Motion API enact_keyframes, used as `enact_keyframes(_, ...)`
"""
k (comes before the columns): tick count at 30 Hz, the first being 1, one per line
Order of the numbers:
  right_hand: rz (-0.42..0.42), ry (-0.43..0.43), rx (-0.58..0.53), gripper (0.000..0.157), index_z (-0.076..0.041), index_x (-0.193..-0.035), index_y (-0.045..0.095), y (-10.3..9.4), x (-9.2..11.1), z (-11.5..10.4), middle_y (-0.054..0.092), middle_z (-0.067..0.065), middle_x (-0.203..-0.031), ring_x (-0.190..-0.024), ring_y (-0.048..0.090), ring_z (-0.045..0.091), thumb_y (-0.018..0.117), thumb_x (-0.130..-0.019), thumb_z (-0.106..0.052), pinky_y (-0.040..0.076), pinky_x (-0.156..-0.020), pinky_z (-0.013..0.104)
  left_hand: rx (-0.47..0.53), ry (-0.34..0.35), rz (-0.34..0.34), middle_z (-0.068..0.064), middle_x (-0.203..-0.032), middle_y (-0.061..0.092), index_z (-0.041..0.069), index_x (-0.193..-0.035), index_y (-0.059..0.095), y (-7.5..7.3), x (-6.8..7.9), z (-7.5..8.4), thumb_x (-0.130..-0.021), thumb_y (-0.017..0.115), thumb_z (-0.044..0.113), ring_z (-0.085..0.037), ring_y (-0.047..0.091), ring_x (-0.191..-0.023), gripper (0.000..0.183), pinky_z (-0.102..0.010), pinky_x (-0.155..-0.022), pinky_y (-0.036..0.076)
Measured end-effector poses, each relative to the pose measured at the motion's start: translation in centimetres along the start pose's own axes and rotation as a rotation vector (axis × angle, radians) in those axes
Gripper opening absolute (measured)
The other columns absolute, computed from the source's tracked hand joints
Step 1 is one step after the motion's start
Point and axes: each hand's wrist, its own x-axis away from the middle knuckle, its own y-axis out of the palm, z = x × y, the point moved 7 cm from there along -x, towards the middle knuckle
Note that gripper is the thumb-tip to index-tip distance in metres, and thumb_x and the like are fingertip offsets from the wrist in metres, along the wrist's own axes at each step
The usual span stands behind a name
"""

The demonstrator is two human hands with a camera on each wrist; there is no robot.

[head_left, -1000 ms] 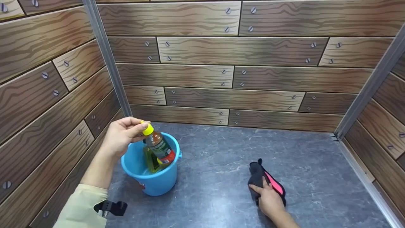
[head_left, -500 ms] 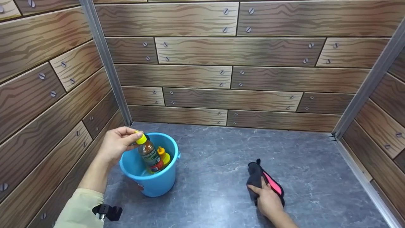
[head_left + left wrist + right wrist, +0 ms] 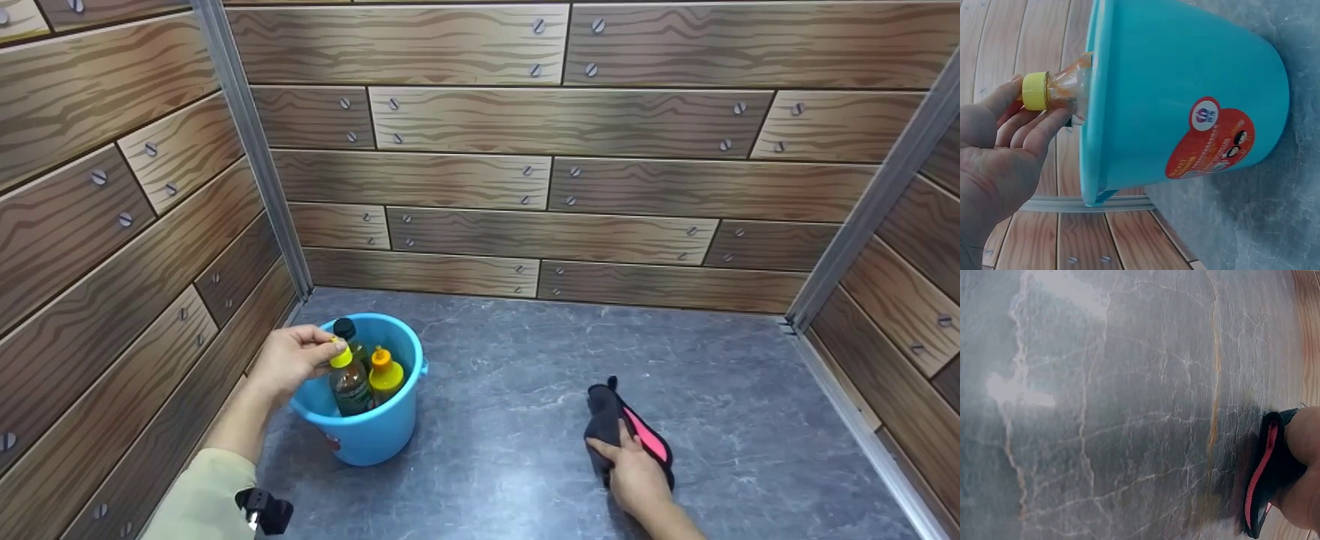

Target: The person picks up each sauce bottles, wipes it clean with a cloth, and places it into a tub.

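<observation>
My left hand (image 3: pixel 296 360) pinches the yellow cap of a sauce bottle (image 3: pixel 350 386) that stands inside a blue bucket (image 3: pixel 375 437), leaning slightly. In the left wrist view, thumb and fingers hold the bottle's cap (image 3: pixel 1036 91), and its clear neck shows above the bucket's rim. Beside it in the bucket are a yellow squeeze bottle (image 3: pixel 386 379) with an orange top and a dark-capped bottle (image 3: pixel 346 330), partly hidden. My right hand (image 3: pixel 641 480) grips a folded black fabric item (image 3: pixel 606 420) with pink lining and a small loop, lying on the floor; some fingertips are hidden.
Wood-patterned walls (image 3: pixel 465 180) enclose the grey marbled surface (image 3: pixel 510 360) at the back and both sides, with metal strips at the corners. The bucket stands near the left wall. A small black camera mount (image 3: pixel 264 510) sits at my left sleeve.
My left hand has lowered the sauce bottle deeper into the bucket and brought it more upright. The other two bottles now show more. My right hand and the black fabric item stay in place.
</observation>
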Motion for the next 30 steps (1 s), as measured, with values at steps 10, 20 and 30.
enact_keyframes(10,-0.005,-0.008,0.008,0.064,-0.021,-0.140,0.072,0.0,0.0,-0.1,0.034,0.037,-0.161,-0.139,0.045,0.059,0.056,-0.087,0.013,0.046,-0.107,0.065,-0.083,-0.084,-0.072,-0.016,-0.109,0.072,-0.003,-0.100,0.077,1.5,-0.9,-1.6,-0.101,0.074,0.007,-0.026,0.072,-0.098,0.010,-0.045,-0.089,0.062)
enact_keyframes(20,-0.019,0.001,0.007,0.064,-0.022,-0.140,0.072,0.0,0.0,0.0,0.034,0.036,-0.161,-0.140,0.045,0.057,0.055,-0.089,0.012,0.049,-0.105,0.063,-0.111,-0.163,-0.098,-0.017,-0.109,0.069,-0.004,-0.102,0.075,2.3,-1.6,-2.7,-0.099,0.075,0.005,-0.028,0.072,-0.097,0.009,-0.045,-0.087,0.062)
enact_keyframes(30,-0.004,0.009,0.011,0.067,-0.021,-0.141,0.072,0.0,0.0,0.0,0.034,0.036,-0.161,-0.141,0.043,0.057,0.054,-0.086,0.014,0.046,-0.108,0.064,-0.235,-0.158,-0.161,-0.021,-0.113,0.068,-0.011,-0.114,0.071,3.0,-1.2,-2.6,-0.095,0.077,0.001,-0.034,0.070,-0.105,0.024,-0.051,-0.088,0.062)
